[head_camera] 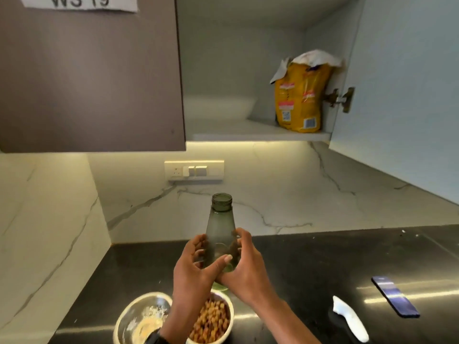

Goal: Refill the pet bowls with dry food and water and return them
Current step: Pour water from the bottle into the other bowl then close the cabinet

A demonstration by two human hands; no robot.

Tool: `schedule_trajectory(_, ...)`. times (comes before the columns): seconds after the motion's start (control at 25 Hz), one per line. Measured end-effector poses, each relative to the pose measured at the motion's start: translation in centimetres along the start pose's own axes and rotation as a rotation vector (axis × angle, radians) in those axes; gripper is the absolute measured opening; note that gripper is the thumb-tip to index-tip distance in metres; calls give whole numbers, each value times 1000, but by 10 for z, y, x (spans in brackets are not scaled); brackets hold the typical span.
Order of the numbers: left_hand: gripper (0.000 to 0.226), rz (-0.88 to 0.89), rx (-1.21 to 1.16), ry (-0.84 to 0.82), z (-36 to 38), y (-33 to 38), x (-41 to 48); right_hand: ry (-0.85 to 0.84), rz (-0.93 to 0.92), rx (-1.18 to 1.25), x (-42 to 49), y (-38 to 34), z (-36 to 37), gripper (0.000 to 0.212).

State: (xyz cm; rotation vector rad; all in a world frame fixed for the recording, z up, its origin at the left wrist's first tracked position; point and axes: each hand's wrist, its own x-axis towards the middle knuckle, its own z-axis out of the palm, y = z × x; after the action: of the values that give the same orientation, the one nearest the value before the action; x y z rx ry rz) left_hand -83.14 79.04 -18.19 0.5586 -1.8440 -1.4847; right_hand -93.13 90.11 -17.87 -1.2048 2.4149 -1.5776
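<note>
A grey-green translucent bottle point(219, 227) stands upright over the black counter, its cap off. My left hand point(196, 271) and my right hand point(244, 265) both wrap around its lower half. Below my wrists sit two bowls. The left bowl point(139, 319) is steel and shiny inside; whether it holds water I cannot tell. The right bowl point(212, 321) is full of brown dry kibble. A yellow pet food bag point(301, 95) stands in the open upper cabinet, its top folded over.
The black counter point(310, 264) carries a dark phone point(395, 300) and a white scoop-like object point(350, 319) at the right. The cabinet door point(402, 90) hangs open at the right. A switch panel point(193, 170) sits on the marble wall.
</note>
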Motion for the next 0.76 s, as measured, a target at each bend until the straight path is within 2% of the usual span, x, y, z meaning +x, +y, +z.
schedule_trajectory(0.24,63,201,-99,-121,18,111,65,227,-117,0,61,-67,-75,94)
schedule_trajectory(0.4,48,312,-157,-147,24,167,113,351,-187,-27,110,-110,-108,91)
schedule_trajectory(0.48,51,359,-174,-164,27,194,138,420,-223,-30,136,-128,-122,85)
schedule_trajectory(0.56,48,385,-210,-184,30,220,162,458,-245,-23,162,-145,-135,80)
schedule_trajectory(0.64,24,381,-253,-227,33,243,185,463,-253,-38,191,-157,-147,81)
schedule_trajectory(0.68,19,380,-269,-238,36,252,198,463,-254,-51,207,-161,-153,83)
schedule_trajectory(0.76,28,362,-274,-233,45,264,225,470,-250,-84,239,-162,-162,88)
